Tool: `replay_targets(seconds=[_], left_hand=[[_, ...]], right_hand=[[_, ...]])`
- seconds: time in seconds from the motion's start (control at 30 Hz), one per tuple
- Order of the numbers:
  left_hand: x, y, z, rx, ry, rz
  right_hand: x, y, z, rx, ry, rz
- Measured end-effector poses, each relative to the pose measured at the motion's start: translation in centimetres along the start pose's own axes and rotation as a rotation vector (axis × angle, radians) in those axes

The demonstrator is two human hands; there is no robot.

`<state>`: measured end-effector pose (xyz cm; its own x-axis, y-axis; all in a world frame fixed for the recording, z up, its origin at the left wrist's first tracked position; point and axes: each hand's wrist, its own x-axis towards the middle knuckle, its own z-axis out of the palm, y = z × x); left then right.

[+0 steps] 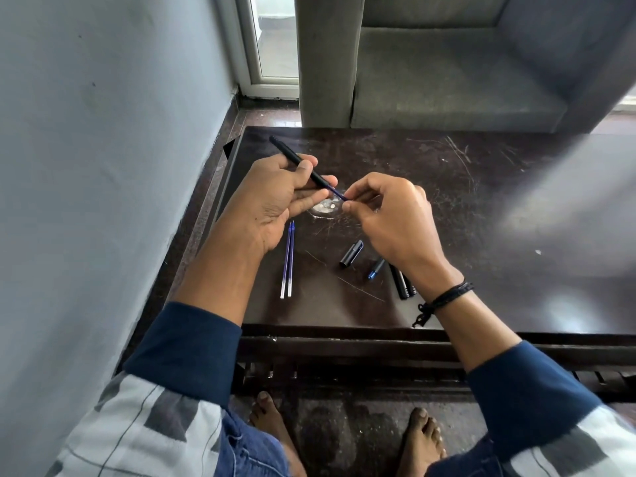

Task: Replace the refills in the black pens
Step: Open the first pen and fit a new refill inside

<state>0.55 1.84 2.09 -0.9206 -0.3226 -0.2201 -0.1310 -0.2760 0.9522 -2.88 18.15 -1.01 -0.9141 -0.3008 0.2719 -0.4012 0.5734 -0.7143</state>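
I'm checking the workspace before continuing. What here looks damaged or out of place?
The table is scratched, with a pale round worn patch below the pen barrel. The cap and tip piece lying loose fit the refill job.

Left hand (275,197) gripping a black pen barrel (298,162) at frame centre, right hand (389,218) pinching a blue refill (339,194) at its open end, two refills (287,261), a cap (351,253) and a tip piece (375,269) lying on the dark table (481,208) below, more black pens (402,284) showing under the right wrist.
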Motion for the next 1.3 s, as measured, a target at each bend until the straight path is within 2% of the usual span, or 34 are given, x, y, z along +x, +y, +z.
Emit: replay_targets(seconds=[0.63, 0.83, 1.0, 1.1, 1.2, 1.3], left_hand=[[-0.2, 0.2, -0.2, 0.030, -0.077, -0.068], [-0.2, 0.1, -0.2, 0.056, -0.078, -0.050], [-0.1, 0.5, -0.5, 0.028, -0.030, -0.009], [0.3, 0.9, -1.3, -0.003, 0.018, 0.007], [0.5, 1.0, -1.8, -0.007, 0.033, 0.010], [0.5, 0.9, -1.6, -0.003, 0.025, 0.004]], right_hand=[[0.0, 0.2, 0.3, 0.082, 0.032, -0.010], [0.2, 0.3, 0.2, 0.126, -0.009, 0.026], [0.9, 0.7, -1.0, 0.119, -0.140, 0.053], [1.4, 1.4, -2.3, -0.015, -0.172, 0.071], [1.4, 2.0, -3.3, -0.300, -0.401, 0.078], [1.1, 2.2, -3.1, -0.501, -0.642, 0.006]])
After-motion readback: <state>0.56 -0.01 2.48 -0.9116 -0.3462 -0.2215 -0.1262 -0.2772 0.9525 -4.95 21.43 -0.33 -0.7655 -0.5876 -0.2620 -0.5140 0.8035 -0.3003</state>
